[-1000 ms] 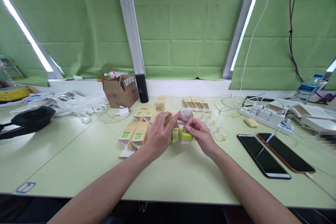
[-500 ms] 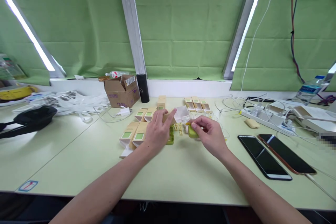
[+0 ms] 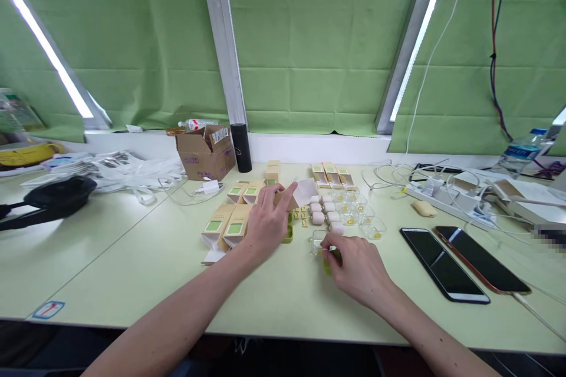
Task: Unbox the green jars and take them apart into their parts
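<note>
My left hand is closed on a small kraft box, whose white flap points right. Beneath it, a green case is partly hidden. Nearer the front edge, my right hand pinches a green item, largely covered by the fingers; a clear plastic piece is at the fingertips. Small yellow pieces lie between the hands. Several pale pink cases stand in rows beside clear plastic shells. Kraft boxes with green labels are left of my left hand.
More kraft boxes stand at the back, near a cardboard carton and black bottle. Two phones lie right, before a power strip with cables. White straps and a black pouch are left.
My right hand has moved toward the front edge with the green item, uncovering the pink cases and clear shells. My left hand has barely moved.
</note>
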`<state>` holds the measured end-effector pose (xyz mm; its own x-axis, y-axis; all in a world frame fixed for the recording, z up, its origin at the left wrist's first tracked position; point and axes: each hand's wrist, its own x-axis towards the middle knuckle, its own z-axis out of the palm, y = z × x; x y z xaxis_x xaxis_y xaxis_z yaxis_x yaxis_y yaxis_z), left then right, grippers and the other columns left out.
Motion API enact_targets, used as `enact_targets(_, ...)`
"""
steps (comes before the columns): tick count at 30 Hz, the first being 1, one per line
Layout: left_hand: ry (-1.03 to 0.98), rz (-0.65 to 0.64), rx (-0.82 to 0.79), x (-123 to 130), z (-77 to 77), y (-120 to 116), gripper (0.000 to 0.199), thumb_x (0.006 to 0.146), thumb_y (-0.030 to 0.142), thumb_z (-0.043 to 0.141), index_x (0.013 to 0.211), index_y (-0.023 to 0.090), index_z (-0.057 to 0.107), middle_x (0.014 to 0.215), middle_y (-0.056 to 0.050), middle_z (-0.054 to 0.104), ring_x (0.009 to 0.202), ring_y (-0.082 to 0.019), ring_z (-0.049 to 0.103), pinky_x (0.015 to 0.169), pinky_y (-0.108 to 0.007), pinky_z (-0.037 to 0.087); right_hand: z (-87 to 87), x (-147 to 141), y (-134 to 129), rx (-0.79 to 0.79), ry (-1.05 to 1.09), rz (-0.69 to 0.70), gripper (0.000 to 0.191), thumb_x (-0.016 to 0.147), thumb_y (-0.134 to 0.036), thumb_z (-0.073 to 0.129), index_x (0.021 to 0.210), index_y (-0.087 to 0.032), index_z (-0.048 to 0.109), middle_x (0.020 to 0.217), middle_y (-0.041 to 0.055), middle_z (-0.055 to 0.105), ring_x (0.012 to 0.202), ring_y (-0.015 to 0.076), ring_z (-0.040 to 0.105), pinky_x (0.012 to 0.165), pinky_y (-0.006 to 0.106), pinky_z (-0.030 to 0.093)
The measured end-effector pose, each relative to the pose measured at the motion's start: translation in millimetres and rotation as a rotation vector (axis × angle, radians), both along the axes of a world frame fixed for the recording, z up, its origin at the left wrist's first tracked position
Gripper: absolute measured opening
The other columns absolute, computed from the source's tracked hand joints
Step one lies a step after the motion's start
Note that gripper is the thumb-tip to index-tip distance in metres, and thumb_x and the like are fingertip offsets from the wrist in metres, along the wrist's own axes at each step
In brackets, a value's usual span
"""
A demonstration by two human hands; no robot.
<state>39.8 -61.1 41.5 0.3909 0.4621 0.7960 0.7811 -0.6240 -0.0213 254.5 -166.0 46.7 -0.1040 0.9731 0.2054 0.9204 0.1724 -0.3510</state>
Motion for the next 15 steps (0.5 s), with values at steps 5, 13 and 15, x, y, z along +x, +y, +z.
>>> enact_targets(5, -0.105, -0.029, -0.050, 1, -0.7, 0, 0.076, 0.089, 0.006, 0.058, 0.159, 0.027, 0.038, 0.128, -0.015, 0.055, 0.119, -0.031, 0.056, 0.095, -0.047, 0.056, 16.2, 16, 5, 0.073, 0.293, 0.163, 0.014, 0.093, -0.024, 0.056, 0.092, -0.025, 0.070, 0.091, 0.0029, 0.076, 0.075, 0.0202, 0.067, 0.066, 0.031, 0.043)
enact_targets(13, -0.406, -0.219, -0.266, 4, -1.7, 0, 0.068, 0.093, 0.017, 0.063, 0.157, 0.030, 0.043, 0.133, -0.012, 0.054, 0.126, -0.028, 0.054, 0.109, -0.049, 0.050, -1.6, 16, 43, 0.101, 0.717, 0.275, 0.021, 0.098, -0.039, 0.057, 0.095, -0.024, 0.071, 0.105, 0.0062, 0.078, 0.093, 0.0226, 0.071, 0.076, 0.034, 0.054)
enact_targets(15, -0.532, -0.314, -0.395, 6, -2.2, 1, 0.068, 0.093, 0.020, 0.066, 0.156, 0.032, 0.044, 0.137, -0.011, 0.054, 0.128, -0.028, 0.054, 0.105, -0.046, 0.053, -11.5, 15, 48, 0.104, 0.721, 0.274, 0.022, 0.099, -0.040, 0.057, 0.096, -0.024, 0.071, 0.107, 0.0066, 0.078, 0.095, 0.0232, 0.071, 0.078, 0.034, 0.054)
